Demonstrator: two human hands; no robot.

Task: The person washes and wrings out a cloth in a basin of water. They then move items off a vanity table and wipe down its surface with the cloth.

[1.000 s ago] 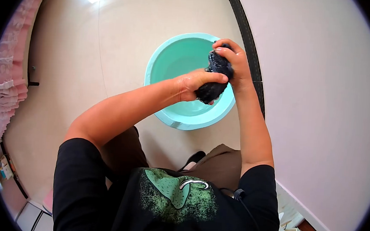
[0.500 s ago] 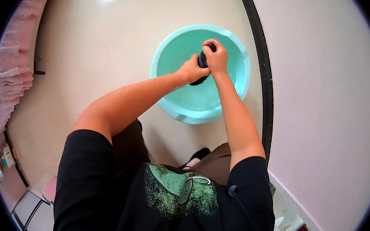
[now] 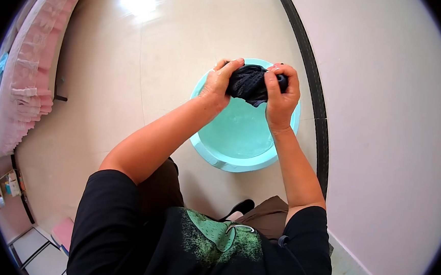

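A dark, bunched-up wet cloth is stretched between my two hands, above the far half of a light turquoise basin. My left hand grips its left end, with the thumb and fingers wrapped round it. My right hand is closed on the right end, thumb in front and fingers over the top. Water lies in the basin below. Both hands look wet. What kind of garment or cloth it is, I cannot make out.
The basin stands on a beige tiled floor. To its right a black skirting strip runs along a pale wall. A pink ruffled bed cover hangs at the left. My shoe is just this side of the basin.
My hands have moved apart and upward, so the twisted cloth is now opened wider and held sideways between them. The basin appears lower in view as the camera has shifted.
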